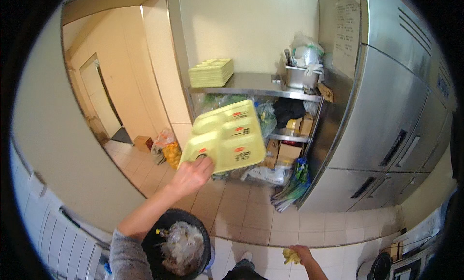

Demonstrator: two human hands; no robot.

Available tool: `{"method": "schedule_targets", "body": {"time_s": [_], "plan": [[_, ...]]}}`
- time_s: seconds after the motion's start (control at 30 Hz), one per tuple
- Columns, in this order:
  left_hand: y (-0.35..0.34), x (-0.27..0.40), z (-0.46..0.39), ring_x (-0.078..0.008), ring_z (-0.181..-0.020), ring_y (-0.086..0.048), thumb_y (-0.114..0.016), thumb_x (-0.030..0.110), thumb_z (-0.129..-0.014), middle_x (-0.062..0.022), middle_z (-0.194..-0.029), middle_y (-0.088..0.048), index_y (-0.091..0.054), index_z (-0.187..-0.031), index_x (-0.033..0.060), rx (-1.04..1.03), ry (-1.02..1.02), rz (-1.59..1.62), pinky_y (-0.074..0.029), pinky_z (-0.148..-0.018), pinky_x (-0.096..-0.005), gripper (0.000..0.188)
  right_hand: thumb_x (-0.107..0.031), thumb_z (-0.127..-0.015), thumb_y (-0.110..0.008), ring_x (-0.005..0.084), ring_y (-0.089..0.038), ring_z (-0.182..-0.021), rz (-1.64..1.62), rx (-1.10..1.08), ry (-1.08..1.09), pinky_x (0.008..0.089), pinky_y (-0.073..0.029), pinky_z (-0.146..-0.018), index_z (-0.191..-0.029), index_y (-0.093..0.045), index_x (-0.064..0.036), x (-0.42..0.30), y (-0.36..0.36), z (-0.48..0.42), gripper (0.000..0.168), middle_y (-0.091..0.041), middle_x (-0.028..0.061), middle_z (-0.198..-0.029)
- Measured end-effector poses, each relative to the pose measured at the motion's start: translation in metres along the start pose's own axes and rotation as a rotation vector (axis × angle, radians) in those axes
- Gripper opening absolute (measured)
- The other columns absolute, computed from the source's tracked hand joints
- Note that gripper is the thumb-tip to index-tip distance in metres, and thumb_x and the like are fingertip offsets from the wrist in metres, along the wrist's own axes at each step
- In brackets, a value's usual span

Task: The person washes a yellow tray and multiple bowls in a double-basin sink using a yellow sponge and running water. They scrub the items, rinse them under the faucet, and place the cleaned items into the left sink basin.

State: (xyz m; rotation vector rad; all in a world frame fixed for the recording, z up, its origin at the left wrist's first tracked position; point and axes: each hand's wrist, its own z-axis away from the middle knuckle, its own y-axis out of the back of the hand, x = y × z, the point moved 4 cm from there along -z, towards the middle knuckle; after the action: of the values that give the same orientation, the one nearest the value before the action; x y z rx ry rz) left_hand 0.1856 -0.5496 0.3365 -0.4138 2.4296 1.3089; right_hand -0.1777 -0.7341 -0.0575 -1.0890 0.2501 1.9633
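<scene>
My left hand (194, 175) grips a pale yellow compartment meal tray (226, 138) by its near left corner. The tray is held tilted in the air, its hollows facing me, and red and black printing marks several of them. Low on the right, my right hand (301, 254) clutches a crumpled yellow cloth (291, 256). Beyond the held tray, a stack of similar yellow trays (211, 73) stands on the left end of a stainless steel shelf table (250, 81). Under my left forearm is a black bin (150, 240) holding crumpled clear plastic (185, 243).
A tall stainless steel refrigerator (395, 98) fills the right side. A metal pan (299, 77) with plastic bags sits by it on the table. Cardboard boxes (289, 153) and leafy green stalks (293, 191) lie below. Left is a doorway with a bag of orange produce (172, 153) on the floor.
</scene>
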Motion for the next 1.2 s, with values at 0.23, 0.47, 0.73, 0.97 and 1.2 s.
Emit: {"method": "schedule_targets", "body": {"time_s": [0.23,0.47,0.73,0.97,1.2], "plan": [[-0.177,-0.130,-0.158,-0.0202,-0.074,-0.060,-0.056,0.011,-0.067,-0.0096,-0.089,-0.052,-0.053,-0.084,0.0024,-0.074,-0.167,-0.100,-0.049,-0.052,-0.0304,0.019,-0.014,-0.080,-0.060,0.0233,-0.063,-0.067,-0.098,0.218,-0.045,0.0333,-0.052,-0.057,-0.087,-0.060,0.005,-0.055,-0.025,0.002,0.021,-0.063,0.0129,-0.078],[-0.328,-0.222,-0.243,-0.0233,-0.073,-0.061,-0.054,0.011,-0.069,-0.0123,-0.096,-0.056,-0.054,-0.086,0.0023,-0.088,-0.145,-0.111,-0.050,-0.057,-0.0352,0.019,-0.019,-0.083,-0.052,0.0320,-0.062,-0.077,-0.153,0.118,0.046,0.0416,-0.055,-0.063,-0.102,-0.054,0.011,-0.024,0.009,0.011,0.036,-0.062,0.0206,-0.092],[-0.398,-0.265,-0.281,-0.0244,-0.072,-0.061,-0.052,0.014,-0.074,-0.0085,-0.083,-0.056,-0.056,-0.087,0.0067,-0.088,-0.018,-0.152,-0.050,-0.056,-0.0354,0.015,-0.021,-0.083,-0.052,0.0289,-0.063,-0.065,-0.224,0.410,-0.095,0.0351,-0.053,-0.049,-0.096,-0.058,0.010,-0.043,-0.009,0.038,0.034,-0.064,0.0178,-0.083],[-0.435,-0.296,-0.282,-0.0313,-0.111,-0.044,-0.052,0.024,-0.079,-0.0167,-0.119,-0.046,-0.051,-0.113,0.0063,-0.211,0.558,-0.161,-0.038,-0.088,-0.0480,0.039,-0.022,-0.083,-0.053,0.0275,-0.063,-0.063,-0.097,0.345,-0.148,0.0312,-0.050,-0.044,-0.094,-0.058,0.009,-0.079,-0.019,0.021,0.033,-0.064,0.0166,-0.080],[-0.406,-0.175,-0.211,-0.0375,-0.116,-0.037,-0.054,0.017,-0.075,-0.0255,-0.126,-0.037,-0.042,-0.122,-0.0021,0.166,0.476,0.162,-0.024,-0.099,-0.0524,0.053,-0.028,-0.083,-0.053,0.0246,-0.064,-0.059,-0.038,0.194,-0.129,0.0259,-0.044,-0.037,-0.092,-0.060,0.003,-0.074,-0.006,-0.038,0.033,-0.064,0.0136,-0.076]]}}
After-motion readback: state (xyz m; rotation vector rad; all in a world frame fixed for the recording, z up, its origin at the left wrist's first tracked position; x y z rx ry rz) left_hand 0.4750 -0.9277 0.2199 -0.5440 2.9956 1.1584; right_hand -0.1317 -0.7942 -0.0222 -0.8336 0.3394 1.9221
